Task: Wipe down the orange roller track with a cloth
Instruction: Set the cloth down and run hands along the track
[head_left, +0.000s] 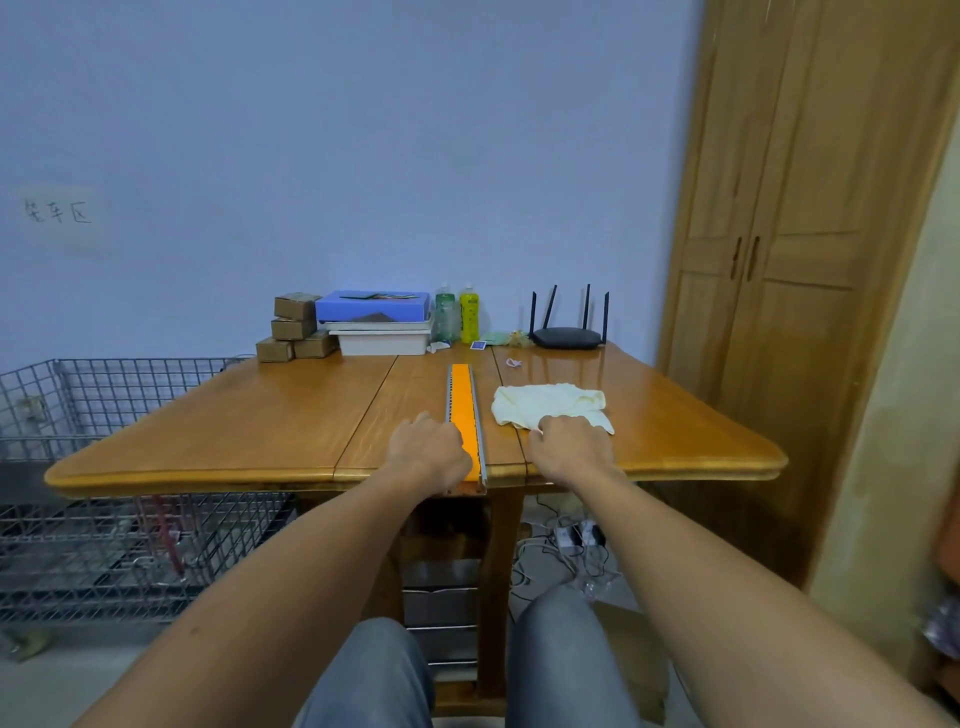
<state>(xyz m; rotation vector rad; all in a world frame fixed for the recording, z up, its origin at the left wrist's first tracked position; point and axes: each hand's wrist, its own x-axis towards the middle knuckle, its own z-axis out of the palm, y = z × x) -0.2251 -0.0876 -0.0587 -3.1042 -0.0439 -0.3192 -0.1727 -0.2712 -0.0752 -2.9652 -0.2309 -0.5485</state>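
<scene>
An orange roller track (462, 400) in a grey metal frame lies lengthwise down the middle of the wooden table (234, 431), its near end at the front edge. My left hand (428, 449) rests on the track's near left side, fingers curled over it. A pale yellow cloth (550, 402) lies crumpled just right of the track. My right hand (569, 449) sits at the cloth's near edge, its fingers pinching the cloth's corner.
At the table's far edge stand small cardboard boxes (293, 327), a blue box on a white tray (374, 322), two bottles (457, 314) and a black router (569, 335). A wire cage (104, 467) is on the left, a wooden wardrobe (779, 234) on the right.
</scene>
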